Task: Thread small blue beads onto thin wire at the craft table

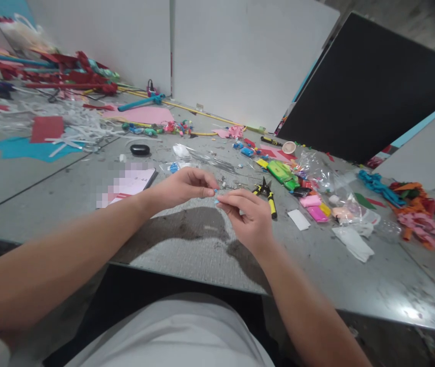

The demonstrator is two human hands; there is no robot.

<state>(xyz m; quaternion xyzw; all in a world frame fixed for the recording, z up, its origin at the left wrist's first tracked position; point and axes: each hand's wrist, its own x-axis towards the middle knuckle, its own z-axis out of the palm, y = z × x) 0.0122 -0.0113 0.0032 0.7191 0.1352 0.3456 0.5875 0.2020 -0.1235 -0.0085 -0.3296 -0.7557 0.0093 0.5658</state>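
Observation:
Both my hands meet above the grey table [209,244], fingertips pinched together. My left hand [184,186] and my right hand [250,214] share a tiny light-blue piece [215,195] that shows only as small specks between the fingertips. Its shape is too small to tell. Just beyond my right hand lie yellow-handled pliers [266,192]. A phone [127,187] lies flat to the left of my left hand.
Craft clutter fills the far and right table: clay blocks in green [282,172], pink [314,208], plastic bags [316,165], white paper scraps [355,243], orange and pink strips [419,214], a black case [139,150], red and teal paper [41,137]. White boards and a black board [370,86] stand behind.

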